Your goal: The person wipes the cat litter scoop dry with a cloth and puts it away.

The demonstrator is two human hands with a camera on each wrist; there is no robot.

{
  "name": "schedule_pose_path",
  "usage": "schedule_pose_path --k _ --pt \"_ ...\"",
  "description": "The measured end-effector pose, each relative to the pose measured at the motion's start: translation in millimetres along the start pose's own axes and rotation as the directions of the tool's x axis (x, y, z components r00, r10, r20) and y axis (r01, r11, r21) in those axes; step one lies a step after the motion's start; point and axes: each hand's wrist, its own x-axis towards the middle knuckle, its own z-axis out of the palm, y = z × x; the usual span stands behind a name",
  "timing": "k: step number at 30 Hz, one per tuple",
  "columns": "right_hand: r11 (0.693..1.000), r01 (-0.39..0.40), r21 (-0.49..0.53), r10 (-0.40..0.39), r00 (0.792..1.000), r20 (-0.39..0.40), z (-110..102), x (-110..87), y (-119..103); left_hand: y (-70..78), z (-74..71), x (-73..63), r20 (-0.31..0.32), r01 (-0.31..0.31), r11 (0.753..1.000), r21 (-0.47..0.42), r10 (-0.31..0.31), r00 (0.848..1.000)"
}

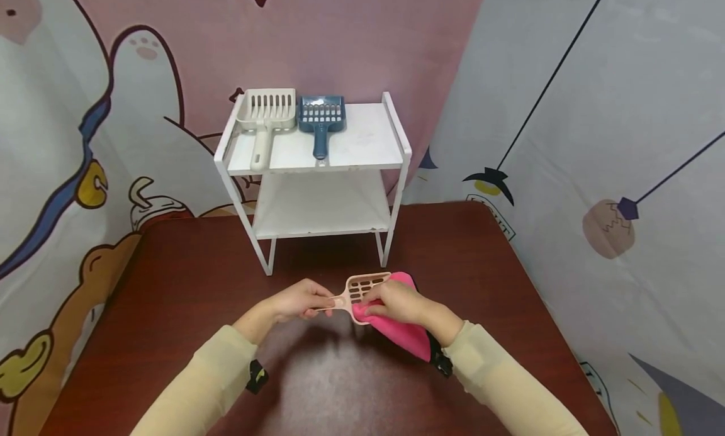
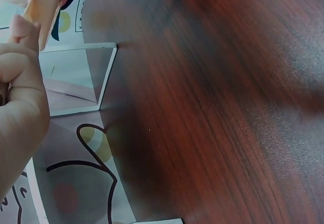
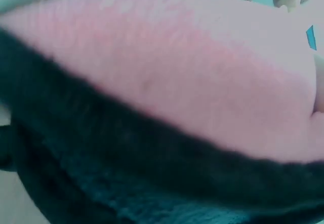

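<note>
My left hand [image 1: 300, 299] pinches the handle of a peach-coloured slotted litter scoop [image 1: 355, 290] in the head view, holding it over the table with its basket toward the right. My right hand [image 1: 401, 301] grips a bright pink cloth [image 1: 409, 336] and presses it on the scoop's basket, covering part of the slots. The rest of the cloth hangs below the right wrist and shows a dark edge. In the left wrist view the scoop [image 2: 49, 6] rises edge-on past the thumb. Pink and dark cloth [image 3: 172, 82] fills most of the right wrist view.
A white two-tier rack [image 1: 362, 137] stands on the brown table [image 1: 187, 279] beyond the hands. On its top shelf lie an off-white litter scoop [image 1: 262, 137] and a blue litter scoop [image 1: 320, 131]. Printed curtains [image 1: 368, 39] hang behind and beside the table.
</note>
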Motion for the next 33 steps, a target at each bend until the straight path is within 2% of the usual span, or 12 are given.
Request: schedule_pose_path --k 6,10,17,20,22,24,26,29,33 --pt "0.992 -0.064 -0.111 0.064 0.998 0.001 -7 -10.4 3 1.0 -2.2 -2.0 0.006 0.002 1.000 0.012 -0.002 1.000" --pt "0.980 -0.083 -0.180 0.079 0.996 -0.031 -13 -20.2 9 1.2 -4.0 -4.6 -0.001 -0.002 1.000 0.018 0.002 1.000" --pt "0.944 -0.193 -0.269 0.165 0.978 -0.125 -25 -35.3 30 -2.6 -12.5 -13.7 -0.083 0.032 0.999 0.038 -0.029 0.996" --pt "0.948 -0.248 -0.199 0.205 0.955 -0.214 -36 -35.6 32 -4.0 -15.4 -16.4 -0.098 0.019 0.999 0.048 -0.015 0.995" --pt "0.960 -0.258 -0.105 0.221 0.935 -0.278 -45 -32.9 28 -4.7 -16.0 -16.9 -0.099 0.015 0.998 0.058 -0.009 0.995" --pt "0.971 -0.240 0.006 0.228 0.914 -0.335 -52 -28.1 20 -5.5 -15.4 -16.0 -0.087 0.016 0.998 0.067 -0.010 0.996" --pt "0.974 -0.194 0.114 0.222 0.905 -0.363 -54 -21.6 9 -5.9 -13.2 -14.2 -0.076 0.019 0.997 0.073 -0.013 0.997" --pt "0.966 -0.115 0.231 0.195 0.912 -0.360 -48 -10.3 -7 -5.2 -7.5 -10.1 -0.053 0.022 0.997 0.076 -0.018 0.998" --pt "0.969 -0.079 0.232 0.146 0.948 -0.284 -26 3.0 -17 -1.3 2.9 -4.7 -0.028 0.017 0.997 0.077 -0.015 0.999"
